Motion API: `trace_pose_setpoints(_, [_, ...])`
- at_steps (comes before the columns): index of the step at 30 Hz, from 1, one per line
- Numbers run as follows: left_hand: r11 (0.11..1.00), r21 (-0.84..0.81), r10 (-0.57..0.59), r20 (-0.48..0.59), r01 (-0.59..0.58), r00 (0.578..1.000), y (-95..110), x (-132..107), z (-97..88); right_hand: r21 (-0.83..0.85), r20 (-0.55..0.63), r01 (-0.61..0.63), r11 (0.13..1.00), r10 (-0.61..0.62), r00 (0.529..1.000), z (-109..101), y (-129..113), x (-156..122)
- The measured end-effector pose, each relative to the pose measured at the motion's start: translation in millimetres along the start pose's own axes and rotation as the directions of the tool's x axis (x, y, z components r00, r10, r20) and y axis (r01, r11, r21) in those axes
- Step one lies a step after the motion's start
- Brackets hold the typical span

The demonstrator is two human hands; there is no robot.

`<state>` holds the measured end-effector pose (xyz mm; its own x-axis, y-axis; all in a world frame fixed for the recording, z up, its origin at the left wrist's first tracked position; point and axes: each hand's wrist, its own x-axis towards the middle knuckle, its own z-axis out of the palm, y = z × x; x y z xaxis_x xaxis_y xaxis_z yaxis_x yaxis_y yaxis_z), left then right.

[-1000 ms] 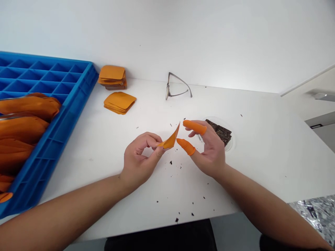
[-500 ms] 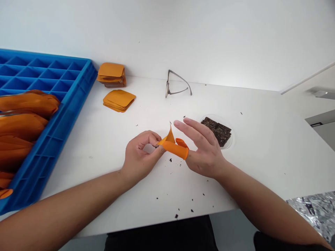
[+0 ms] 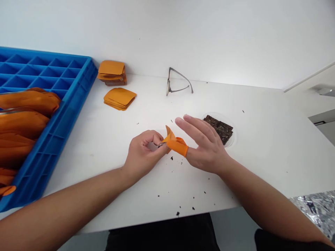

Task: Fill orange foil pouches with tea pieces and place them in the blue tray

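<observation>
My left hand (image 3: 144, 152) pinches a small orange paper wrapper (image 3: 169, 134) between thumb and fingers, above the middle of the table. A sliver of something dark shows at the fingertips, mostly hidden. One corner of the paper stands up. Orange finger cots (image 3: 178, 147) cover the thumb and index finger of my right hand (image 3: 206, 148), and these two digits are closed at the paper's right side. Its other fingers stretch out, apart from the paper. Just behind that hand, dark pressed slabs, like compressed tea (image 3: 220, 128), lie on a clear round dish (image 3: 234, 137).
A blue divided crate (image 3: 78, 85) at left holds filled orange packets (image 3: 26, 122). Two stacks of orange paper, a taller one (image 3: 112, 71) and a lower one (image 3: 119, 98), lie beside it. Eyeglasses (image 3: 169, 85) rest by the wall. Dark crumbs (image 3: 178, 213) dot the white table (image 3: 104, 195).
The upright corner of the paper has tipped over to the left, and the right thumb has moved in closer to the left fingertips. The view has shifted slightly.
</observation>
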<state>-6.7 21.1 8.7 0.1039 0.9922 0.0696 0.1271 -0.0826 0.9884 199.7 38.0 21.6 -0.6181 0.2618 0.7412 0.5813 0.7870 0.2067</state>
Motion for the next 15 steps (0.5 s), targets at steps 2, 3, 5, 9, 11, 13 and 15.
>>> trace_pose_setpoints(2, [0.998, -0.064, -0.019, 0.022, 0.02, 1.0, -0.8, -0.8, 1.0, -0.013, 0.034, -0.022, 1.0, 0.023, 0.999, 0.4, 1.5, -1.2])
trace_pose_setpoints(3, [0.997, -0.076, -0.021, 0.024, 0.023, 0.999, -1.1, -1.1, 1.3, -0.013, 0.038, -0.024, 1.0, 0.024, 0.999, 0.3, 2.2, -1.7])
trace_pose_setpoints(5, [0.998, -0.057, -0.004, 0.007, 0.005, 1.0, -1.7, -1.2, 1.2, 0.002, 0.013, -0.003, 1.0, 0.003, 1.0, 0.0, 3.2, -2.1])
trace_pose_setpoints(9, [0.999, -0.029, 0.018, -0.016, -0.019, 1.0, -2.3, 0.8, -0.2, 0.021, 0.04, 0.012, 1.0, -0.012, 0.999, -0.1, 3.0, -1.5])
trace_pose_setpoints(11, [0.999, -0.046, -0.001, -0.013, 0.001, 1.0, -2.4, 1.6, -0.8, 0.01, 0.096, -0.015, 1.0, 0.014, 0.995, 0.6, 2.1, -1.1])
trace_pose_setpoints(13, [0.999, -0.042, 0.006, -0.01, -0.006, 1.0, -2.5, 1.6, -1.0, 0.0, 0.139, -0.036, 0.999, 0.036, 0.99, 1.3, 0.7, -0.9])
trace_pose_setpoints(15, [0.999, -0.014, 0.051, -0.003, -0.051, 0.999, -2.6, 0.9, -0.8, -0.007, 0.174, -0.06, 0.998, 0.06, 0.983, 1.7, -0.7, -1.0])
